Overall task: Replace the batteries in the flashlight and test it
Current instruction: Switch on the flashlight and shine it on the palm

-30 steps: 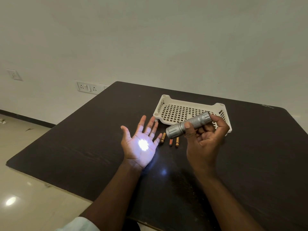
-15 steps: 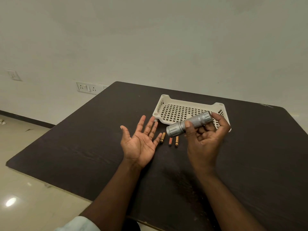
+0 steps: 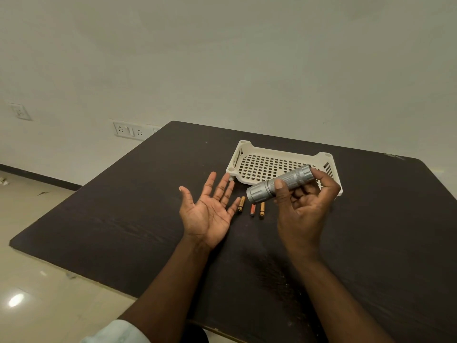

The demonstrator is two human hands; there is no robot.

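My right hand (image 3: 303,209) holds a silver metal flashlight (image 3: 279,184) above the table, its head pointing down and left toward my left hand. No light shows on the palm. My left hand (image 3: 209,211) is held palm up with fingers spread, holding nothing, just left of the flashlight's head. Three small batteries (image 3: 252,209) lie side by side on the dark table (image 3: 123,209) between my hands, partly under the flashlight's head.
A cream plastic tray (image 3: 249,167) with a perforated floor stands behind the hands; my right hand hides its front right part. The table's left edge drops to a tiled floor. Wall sockets (image 3: 128,131) sit on the wall to the left.
The bright spot of light on my left palm a second ago has gone out. Both hands and the flashlight have stayed almost where they were.
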